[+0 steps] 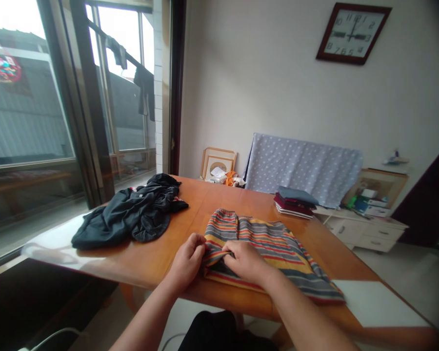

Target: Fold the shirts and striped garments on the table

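Note:
A striped garment in grey, yellow and red lies spread on the wooden table in front of me; its exact kind is hard to tell. At its left edge my left hand is closed, pinching the cloth. Just to the right, my right hand grips a fold of the same garment, and the cloth bunches up between the two hands. The fingertips of both hands are partly hidden by the fabric.
Crumpled black clothing lies on the left of the wooden table. A stack of folded clothes sits at the back right. A white sheet lies near the right edge. Behind stand a dotted cloth and a white cabinet.

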`<state>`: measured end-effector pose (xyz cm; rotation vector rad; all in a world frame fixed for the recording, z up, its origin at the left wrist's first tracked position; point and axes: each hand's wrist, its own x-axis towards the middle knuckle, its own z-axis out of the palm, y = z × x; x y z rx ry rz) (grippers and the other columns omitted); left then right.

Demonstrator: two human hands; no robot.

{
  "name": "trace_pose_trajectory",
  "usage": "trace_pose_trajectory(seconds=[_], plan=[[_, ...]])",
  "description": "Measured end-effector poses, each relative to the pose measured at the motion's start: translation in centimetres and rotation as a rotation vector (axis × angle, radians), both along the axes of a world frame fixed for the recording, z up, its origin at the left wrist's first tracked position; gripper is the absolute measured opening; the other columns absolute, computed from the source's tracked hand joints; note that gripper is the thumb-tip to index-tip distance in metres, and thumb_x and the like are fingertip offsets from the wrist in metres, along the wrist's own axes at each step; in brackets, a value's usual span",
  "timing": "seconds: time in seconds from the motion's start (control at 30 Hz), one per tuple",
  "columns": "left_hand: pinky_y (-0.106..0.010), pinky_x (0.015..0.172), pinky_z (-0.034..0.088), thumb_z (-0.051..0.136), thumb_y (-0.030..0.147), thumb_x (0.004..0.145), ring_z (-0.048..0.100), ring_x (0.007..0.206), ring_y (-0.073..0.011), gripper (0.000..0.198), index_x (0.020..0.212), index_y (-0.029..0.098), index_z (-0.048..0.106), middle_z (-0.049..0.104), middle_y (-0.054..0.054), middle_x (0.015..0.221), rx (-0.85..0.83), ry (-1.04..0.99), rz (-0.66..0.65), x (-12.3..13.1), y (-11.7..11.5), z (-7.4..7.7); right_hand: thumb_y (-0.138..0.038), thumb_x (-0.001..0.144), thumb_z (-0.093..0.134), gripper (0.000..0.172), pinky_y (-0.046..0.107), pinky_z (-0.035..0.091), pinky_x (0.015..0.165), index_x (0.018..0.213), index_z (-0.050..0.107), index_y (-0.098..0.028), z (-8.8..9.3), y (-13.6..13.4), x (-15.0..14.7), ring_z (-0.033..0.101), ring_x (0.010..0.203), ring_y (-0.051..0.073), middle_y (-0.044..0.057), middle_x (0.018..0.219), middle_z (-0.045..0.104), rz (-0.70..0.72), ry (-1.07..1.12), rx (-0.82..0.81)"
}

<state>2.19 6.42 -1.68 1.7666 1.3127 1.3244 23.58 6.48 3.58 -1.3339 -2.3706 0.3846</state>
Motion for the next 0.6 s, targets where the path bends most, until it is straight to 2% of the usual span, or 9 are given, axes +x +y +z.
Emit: trace_pose_trajectory(seconds=[0.07,0.17,0.27,0.4,0.6], plan=[[-0.034,0.084,0.049,0.049,0.036,0.093,0.063,0.091,-0.0206,0.02,0.105,0.023,0.058,0.066,-0.004,0.099,0.069,0.156,0.006,0.3,-1.0,0.5,-0.022,0.089,0.055,0.018,0.026,0.043,0.078,0.094,0.072,-0.022,0.5,0.4,-0.1,0.064,0.085,0.018,0.003,0.092,0.075,-0.028,0.014,0.021],[-0.039,0.094,0.046,0.062,0.042,0.087,0.058,0.108,-0.0263,0.042,0.124,0.024,0.055,0.062,-0.008,0.115,0.199,0.431,0.075,1.2,-2.5,0.8,-0.023,0.091,0.054,0.019,0.026,0.042,0.08,0.093,0.073,-0.022,1.4,0.7,-0.4,0.064,0.086,0.018,0.003,0.092,0.075,-0.031,0.008,0.062],[-0.042,0.098,0.042,0.063,0.029,0.081,0.054,0.113,-0.0289,0.053,0.132,0.022,0.051,0.059,-0.011,0.122,0.23,0.633,0.224,2.1,-3.1,0.4,-0.024,0.092,0.052,0.02,0.027,0.04,0.084,0.094,0.073,-0.022,2.0,0.5,-0.7,0.065,0.09,0.018,0.004,0.095,0.076,-0.014,-0.03,0.111],[-0.04,0.097,0.04,0.054,0.014,0.08,0.055,0.113,-0.0278,0.053,0.132,0.018,0.05,0.06,-0.012,0.121,0.175,0.725,0.311,2.4,-3.3,-0.6,-0.023,0.091,0.053,0.02,0.028,0.038,0.085,0.092,0.072,-0.021,1.9,-0.1,-0.6,0.065,0.093,0.019,0.005,0.096,0.076,-0.01,-0.126,0.174],[-0.039,0.095,0.037,0.049,0.012,0.081,0.058,0.109,-0.0256,0.048,0.128,0.019,0.051,0.064,-0.01,0.119,0.137,0.722,0.244,1.2,-4.3,-1.1,-0.031,0.091,0.055,0.023,0.027,0.037,0.069,0.079,0.073,-0.022,0.9,-1.1,0.1,0.063,0.074,0.017,0.003,0.085,0.075,0.043,-0.172,0.101]])
